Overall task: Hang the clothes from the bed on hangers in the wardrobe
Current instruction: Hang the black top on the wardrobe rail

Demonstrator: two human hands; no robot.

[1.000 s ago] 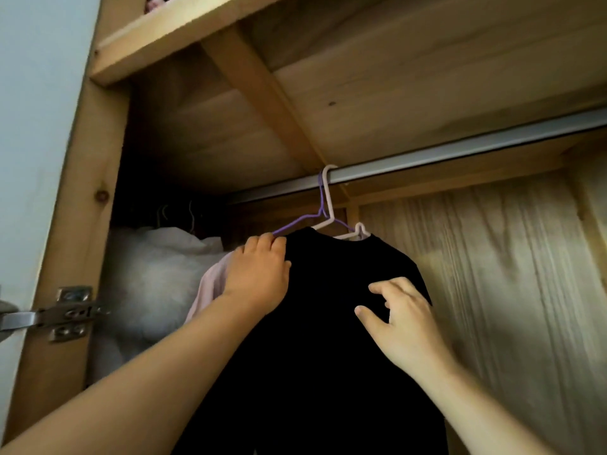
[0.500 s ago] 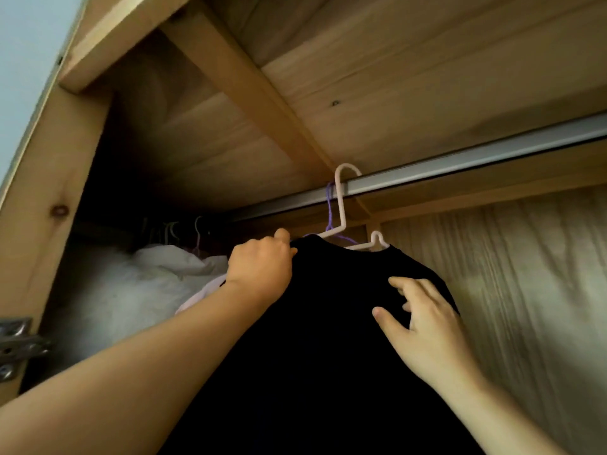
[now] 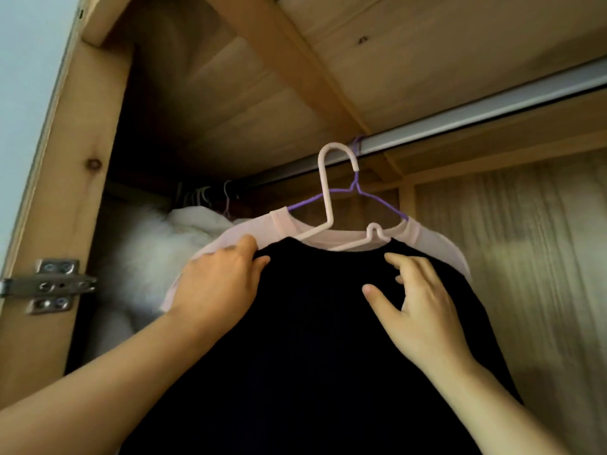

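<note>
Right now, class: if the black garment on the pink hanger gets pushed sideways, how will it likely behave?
The black garment looks floppy, draping straight down. It would probably swing, since the pink hanger has only its hook to hang from. It may slip off, its shoulder gripped by the left hand.

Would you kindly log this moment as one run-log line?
black garment on pink hanger | hook off rail | left hand grips its shoulder | right hand open on it
</note>
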